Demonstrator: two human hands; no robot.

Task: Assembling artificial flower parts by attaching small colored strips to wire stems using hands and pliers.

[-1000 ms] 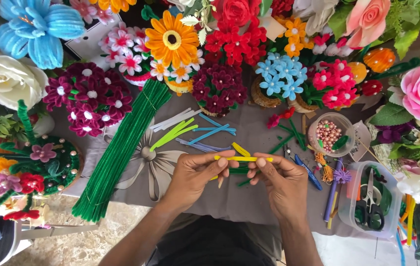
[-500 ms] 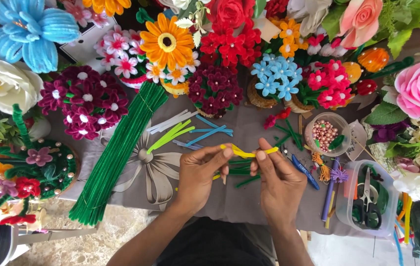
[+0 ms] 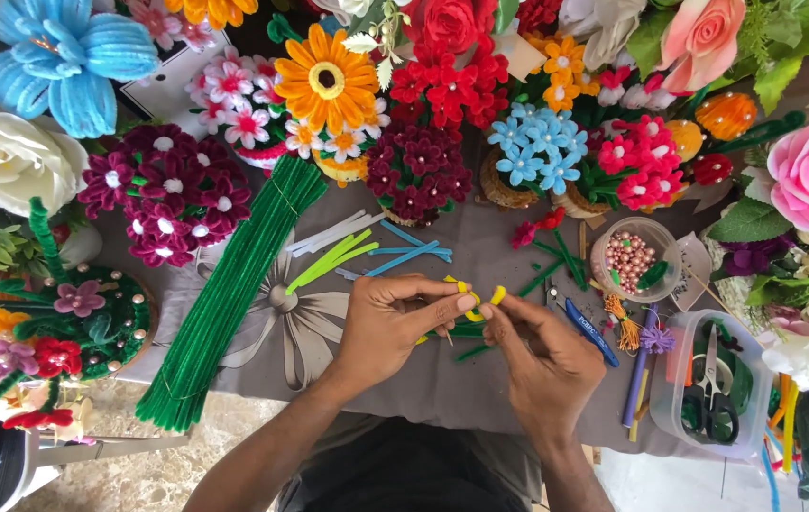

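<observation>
In the middle of the frame, the left hand [image 3: 387, 327] and the right hand [image 3: 542, 356] both pinch a bent yellow pipe cleaner [image 3: 473, 298], above the grey table [image 3: 442, 379].

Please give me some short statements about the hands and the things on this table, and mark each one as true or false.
1. Both hands pinch a yellow pipe cleaner. True.
2. The left hand holds the scissors. False: they lie in a clear box on the right.
3. A bundle of green pipe cleaners lies left of the hands. True.
4. The round tub holds blue beads. False: they are pinkish.
</observation>
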